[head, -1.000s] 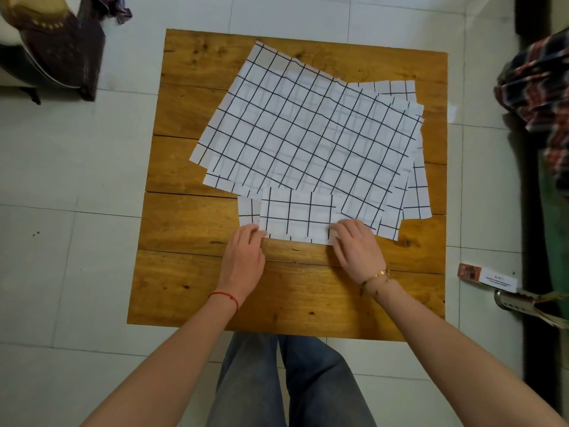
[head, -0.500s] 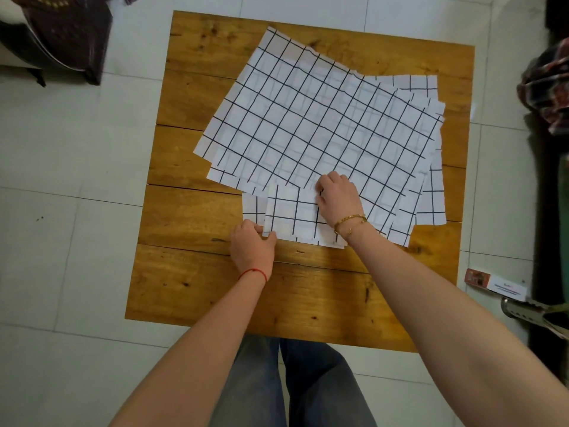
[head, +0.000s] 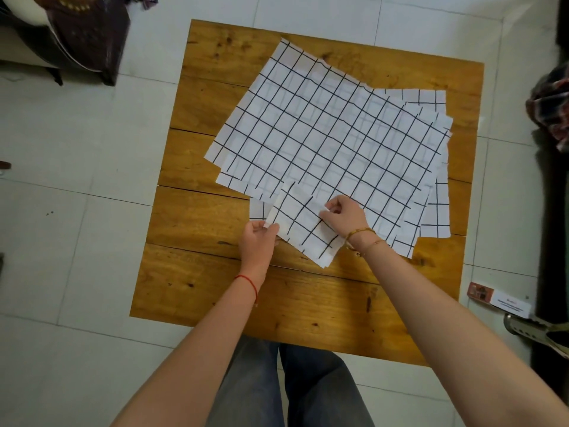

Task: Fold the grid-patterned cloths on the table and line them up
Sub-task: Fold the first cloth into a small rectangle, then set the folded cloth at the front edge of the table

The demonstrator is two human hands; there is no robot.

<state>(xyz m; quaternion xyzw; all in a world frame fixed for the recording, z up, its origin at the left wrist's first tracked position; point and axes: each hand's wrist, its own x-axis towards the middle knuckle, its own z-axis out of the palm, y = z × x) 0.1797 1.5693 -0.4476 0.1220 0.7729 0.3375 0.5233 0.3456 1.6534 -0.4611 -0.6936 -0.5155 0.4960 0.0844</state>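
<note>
1. Nearest the camera, two bare forearms reach in over the near edge of the wooden table (head: 215, 297), jeans showing below it.
2. The left hand (head: 257, 241), a red string at its wrist, pinches the left corner of the small folded cloth (head: 303, 228), fingers curled on the edge.
3. The right hand (head: 345, 217), bracelets at the wrist, pinches the same cloth near its far right edge, fingertips closed on a raised bit of fabric.
4. The folded cloth lies tilted on the near-middle of the table, its far part overlapping the pile behind.
5. That looks like the folding step in hand: one cloth already doubled small, probably getting another fold or being squared off.
6. Behind it, the pile of unfolded grid cloths (head: 332, 131) lies fanned and skewed across the middle and far right of the table; how many there are cannot be told.
7. The next move calls for matching edges cleanly, pressing the crease, then parking the folded piece on bare wood to start the line.
8. Beyond, tiled floor, with a small box (head: 498, 298) lying to the right.
</note>
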